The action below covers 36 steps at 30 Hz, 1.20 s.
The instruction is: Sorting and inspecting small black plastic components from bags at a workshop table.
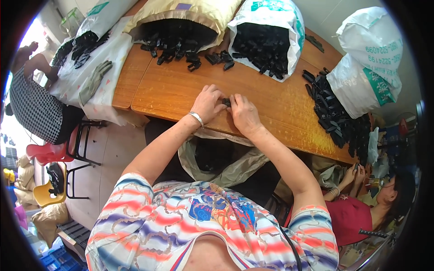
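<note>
Pinching a black piece point(227, 102) between left hand point(208, 105) and right hand point(244, 116), we apparently worked it, next needing steady pressure.

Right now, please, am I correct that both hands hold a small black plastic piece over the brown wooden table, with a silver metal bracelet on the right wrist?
Not quite: the head view shows the silver metal bracelet on the left wrist, not the right. The left hand and right hand do hold the small black plastic piece over the brown wooden table.
</note>
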### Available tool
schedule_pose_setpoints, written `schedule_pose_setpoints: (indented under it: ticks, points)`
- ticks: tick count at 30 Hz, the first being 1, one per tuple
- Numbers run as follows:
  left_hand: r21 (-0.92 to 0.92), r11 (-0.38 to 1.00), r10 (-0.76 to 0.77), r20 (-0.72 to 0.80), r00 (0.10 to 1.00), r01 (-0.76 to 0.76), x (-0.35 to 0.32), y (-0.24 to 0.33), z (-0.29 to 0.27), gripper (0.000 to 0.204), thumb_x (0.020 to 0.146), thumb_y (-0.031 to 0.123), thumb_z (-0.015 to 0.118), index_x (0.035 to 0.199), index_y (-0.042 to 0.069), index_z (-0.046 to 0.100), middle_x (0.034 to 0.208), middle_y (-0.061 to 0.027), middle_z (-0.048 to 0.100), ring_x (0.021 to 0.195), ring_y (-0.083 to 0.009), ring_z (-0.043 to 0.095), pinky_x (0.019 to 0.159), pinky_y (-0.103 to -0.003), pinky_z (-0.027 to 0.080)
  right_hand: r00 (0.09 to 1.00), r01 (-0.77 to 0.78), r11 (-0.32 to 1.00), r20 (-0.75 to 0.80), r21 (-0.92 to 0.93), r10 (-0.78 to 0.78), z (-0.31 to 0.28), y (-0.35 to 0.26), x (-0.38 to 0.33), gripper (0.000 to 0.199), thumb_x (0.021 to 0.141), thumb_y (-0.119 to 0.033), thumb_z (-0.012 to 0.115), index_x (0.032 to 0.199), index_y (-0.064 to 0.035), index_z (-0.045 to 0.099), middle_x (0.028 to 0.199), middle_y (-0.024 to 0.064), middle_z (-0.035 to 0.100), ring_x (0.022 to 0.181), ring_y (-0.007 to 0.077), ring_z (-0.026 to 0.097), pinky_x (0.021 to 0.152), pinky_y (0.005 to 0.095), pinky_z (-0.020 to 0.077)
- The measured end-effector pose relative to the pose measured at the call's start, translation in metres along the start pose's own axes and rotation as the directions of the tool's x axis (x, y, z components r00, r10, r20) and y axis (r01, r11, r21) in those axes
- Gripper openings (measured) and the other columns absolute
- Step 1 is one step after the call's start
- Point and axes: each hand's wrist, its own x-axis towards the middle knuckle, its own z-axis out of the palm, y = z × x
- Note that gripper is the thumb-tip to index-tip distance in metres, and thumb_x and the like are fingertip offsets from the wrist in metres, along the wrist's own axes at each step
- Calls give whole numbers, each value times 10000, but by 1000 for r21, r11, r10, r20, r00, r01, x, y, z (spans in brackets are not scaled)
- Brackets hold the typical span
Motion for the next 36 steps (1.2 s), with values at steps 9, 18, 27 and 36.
schedule_pose_setpoints:
  ticks: [9, 18, 27, 36]
  points:
    - [-79, 994, 81, 50, 996, -77, 56, -41, -2, 304, 807, 12, 560, 1103, 42, 620, 979, -172, 612, 887, -357, 617, 786, -387, 529, 991, -130, 918, 91, 375, 103, -50, -46, -56, 262, 740, -128, 742, 960, -55, 621, 875, 133, 576, 807, 322, 617, 666, 414, 520]
    - [173, 979, -76, -165, 983, 105, 110, -47, 27, 149, 832, 138, 657, 965, 76, 629, 1000, -145, 615, 981, -343, 594, 815, -432, 502, 994, -105, 847, 48, 521, 94, -48, -34, -59, 132, 807, -137, 723, 913, -75, 673, 787, 105, 632, 721, 297, 657, 633, 390, 530]
    - [247, 910, -338, -21, 941, 332, 69, 1, 6, 215, 828, 247, 645, 800, 37, 679, 874, -172, 684, 844, -361, 652, 739, -452, 516, 937, -326, 941, -97, 93, 335, 7, 149, 31, 214, 847, -25, 579, 1026, -84, 680, 1038, 138, 586, 862, 353, 642, 725, 451, 519]
    - [130, 946, -316, 174, 932, 297, 28, 31, 5, 260, 847, 328, 637, 784, 85, 706, 775, -155, 687, 764, -355, 660, 681, -453, 518, 933, -337, 941, 122, -32, 339, 2, 152, 51, 205, 793, -143, 747, 929, -43, 630, 992, 134, 567, 867, 358, 636, 722, 449, 513]
